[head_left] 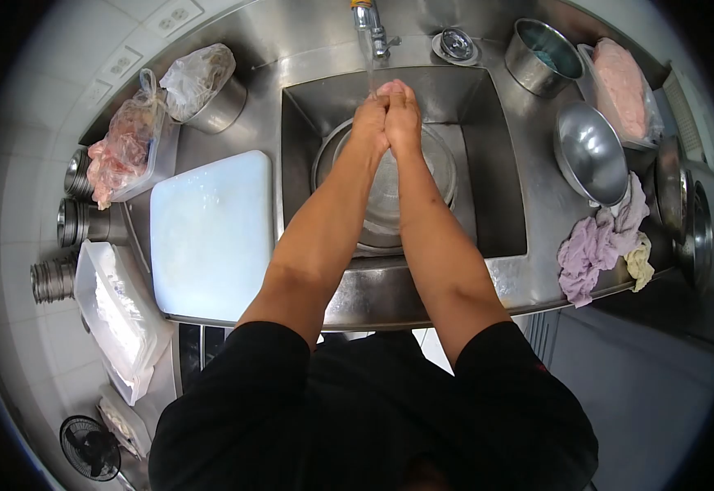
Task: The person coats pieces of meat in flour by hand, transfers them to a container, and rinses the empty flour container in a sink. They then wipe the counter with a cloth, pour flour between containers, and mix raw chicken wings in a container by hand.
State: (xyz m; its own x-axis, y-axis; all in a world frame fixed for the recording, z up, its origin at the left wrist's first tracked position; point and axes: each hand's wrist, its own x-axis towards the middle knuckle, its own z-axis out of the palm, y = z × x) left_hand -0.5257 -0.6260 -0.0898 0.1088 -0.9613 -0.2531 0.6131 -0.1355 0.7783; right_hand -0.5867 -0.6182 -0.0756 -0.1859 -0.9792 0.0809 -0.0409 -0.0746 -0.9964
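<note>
My left hand (368,121) and my right hand (404,117) are pressed against each other under a running tap (367,24). Their fingers are drawn together and curled. I see no object between them, though the palms are hidden. A thin stream of water (370,69) comes down beside the fingers. Beneath my forearms, a large round bowl (330,170) sits in the steel sink (492,164); my arms cover part of it.
Left of the sink lies a white cutting board (210,233), with bagged raw meat (126,143) and a bag-topped pot (218,110) behind. On the right are a steel pot (529,53), a tilted steel bowl (590,151), packed meat (619,86) and crumpled cloths (594,245).
</note>
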